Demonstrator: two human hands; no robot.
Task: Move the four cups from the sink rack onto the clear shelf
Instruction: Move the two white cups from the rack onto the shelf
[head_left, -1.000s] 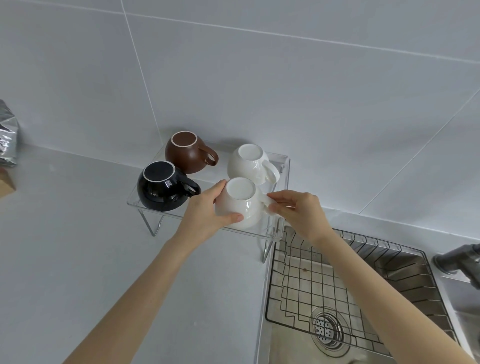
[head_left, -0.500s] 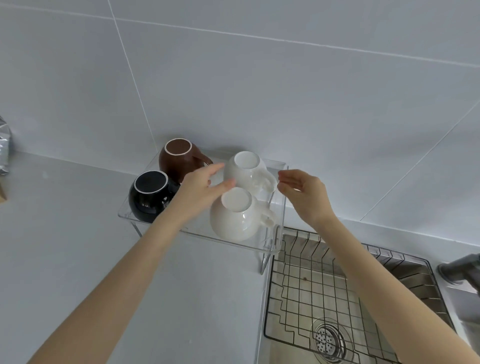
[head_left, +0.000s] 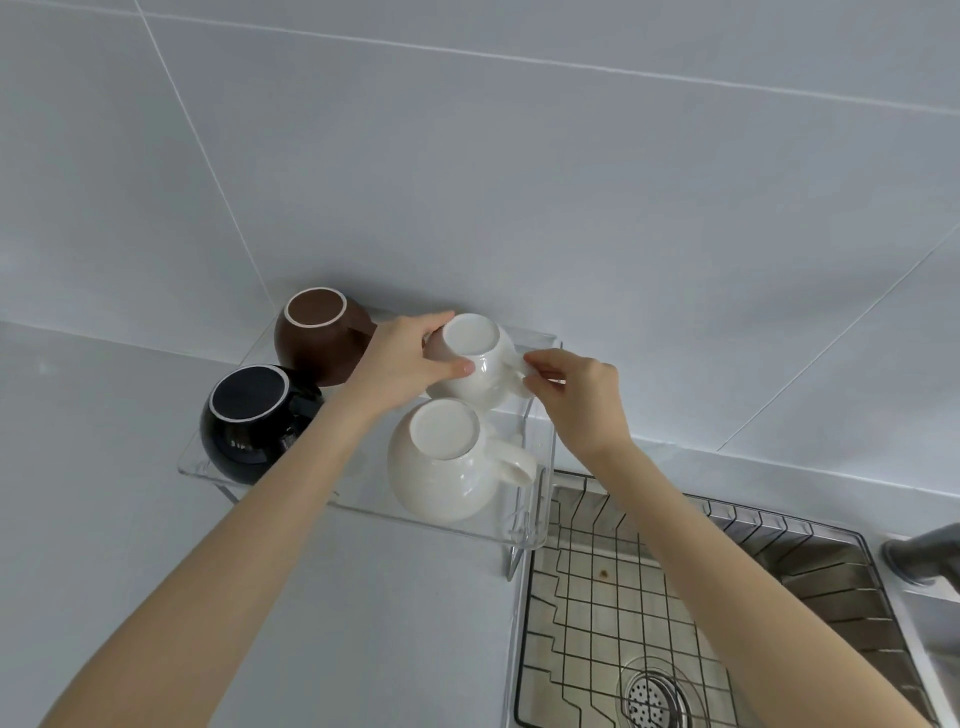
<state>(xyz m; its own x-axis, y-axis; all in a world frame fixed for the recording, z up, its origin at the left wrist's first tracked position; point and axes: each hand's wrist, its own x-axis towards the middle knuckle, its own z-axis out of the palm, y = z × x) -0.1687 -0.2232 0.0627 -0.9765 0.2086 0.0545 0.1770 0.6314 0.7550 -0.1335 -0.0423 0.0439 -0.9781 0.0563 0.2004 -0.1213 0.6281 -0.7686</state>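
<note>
Several cups stand upside down on the clear shelf (head_left: 363, 506) against the wall. A brown cup (head_left: 317, 338) is at the back left and a black cup (head_left: 249, 421) at the front left. The front white cup (head_left: 441, 467) stands free with its handle to the right. My left hand (head_left: 400, 358) grips the body of the back white cup (head_left: 475, 364), and my right hand (head_left: 576, 395) pinches that cup's handle.
The wire sink rack (head_left: 675, 613) lies in the steel sink to the right of the shelf, with a drain (head_left: 654, 696) below it. A grey faucet (head_left: 924, 556) juts in at the right edge. Grey counter (head_left: 104, 519) spreads to the left.
Both hands let go of the front white cup, which stays on the shelf, and moved back onto the rear white cup. The camera came closer.
</note>
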